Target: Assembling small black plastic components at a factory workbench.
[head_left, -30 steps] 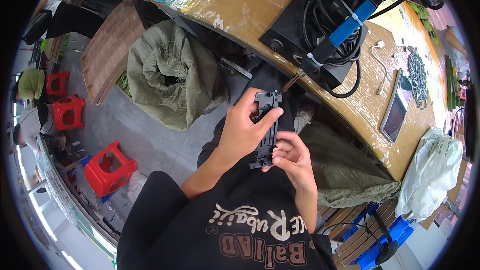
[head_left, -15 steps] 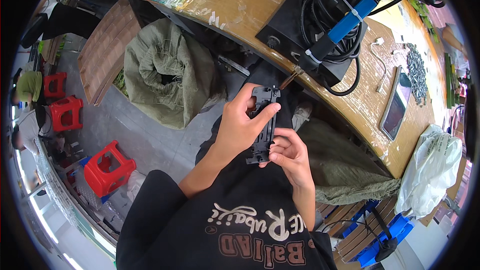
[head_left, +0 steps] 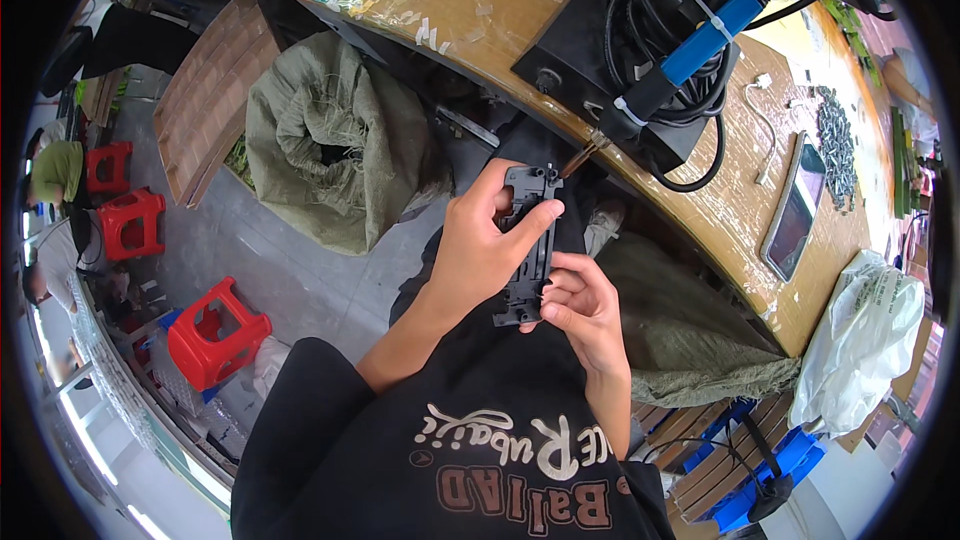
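Note:
A black molded plastic housing [head_left: 530,275], long and narrow with ribs and small posts, is held upright over my lap. My left hand [head_left: 487,232] is closed round its upper part, with the thumb across the face. At the lower right edge my right hand [head_left: 583,302] grips it between the thumb and curled fingers; the fingertips behind it are hidden. Just beyond the housing's top corner is the thin metal tip of a blue-and-black corded tool [head_left: 680,65] that looks like a soldering iron. Whether the tip touches the housing, I cannot tell.
The tool rests on a black box [head_left: 575,35] at the edge of the workbench [head_left: 440,0]. A phone [head_left: 795,205], a white cable [head_left: 765,130] and a pile of small dark screws [head_left: 833,145] lie right. Left are a green sack [head_left: 310,140] and red stools [head_left: 215,335].
The top end of the housing has shifted slightly up toward the tool's tip, and my left hand with it. Both hands keep the same grip.

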`<state>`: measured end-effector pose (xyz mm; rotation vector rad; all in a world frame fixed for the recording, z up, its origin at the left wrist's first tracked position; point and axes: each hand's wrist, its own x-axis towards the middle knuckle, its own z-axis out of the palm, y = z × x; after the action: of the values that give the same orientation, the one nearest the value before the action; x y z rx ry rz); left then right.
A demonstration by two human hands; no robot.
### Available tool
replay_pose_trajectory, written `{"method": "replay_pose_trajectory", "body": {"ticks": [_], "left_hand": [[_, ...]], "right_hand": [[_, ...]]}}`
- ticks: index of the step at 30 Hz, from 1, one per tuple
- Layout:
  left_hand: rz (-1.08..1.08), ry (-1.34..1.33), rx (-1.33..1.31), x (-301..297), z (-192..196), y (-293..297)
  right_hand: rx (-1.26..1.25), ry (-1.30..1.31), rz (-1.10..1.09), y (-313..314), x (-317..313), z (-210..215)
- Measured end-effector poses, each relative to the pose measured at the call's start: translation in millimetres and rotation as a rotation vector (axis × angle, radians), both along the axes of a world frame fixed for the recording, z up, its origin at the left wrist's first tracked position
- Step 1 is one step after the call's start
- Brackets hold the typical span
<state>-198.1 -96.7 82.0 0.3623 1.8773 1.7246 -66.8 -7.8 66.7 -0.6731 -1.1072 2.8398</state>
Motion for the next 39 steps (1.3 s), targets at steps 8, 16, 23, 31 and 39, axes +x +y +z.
{"method": "replay_pose_trajectory", "body": {"ticks": [8, 16, 23, 31, 39], "left_hand": [[0.037, -0.002, 0.049, 2, -1, 1], [-0.058, 0.064, 0.081, 0, -2, -4], [-0.037, 0.053, 0.094, 7, -5, -5], [-0.038, 0.079, 0.086, 11, -5, -8], [-0.037, 0.057, 0.100, 10, -3, -6]], "right_hand": [[0.010, 0.013, 0.000, 0, 0, 3], [0.021, 0.006, 0.011, 1, 0, 0], [0.041, 0.003, 0.017, 0, 5, -1], [0.035, 0.011, 0.021, -2, 9, -1], [0.030, 0.007, 0.035, 0, 8, 3]]}}
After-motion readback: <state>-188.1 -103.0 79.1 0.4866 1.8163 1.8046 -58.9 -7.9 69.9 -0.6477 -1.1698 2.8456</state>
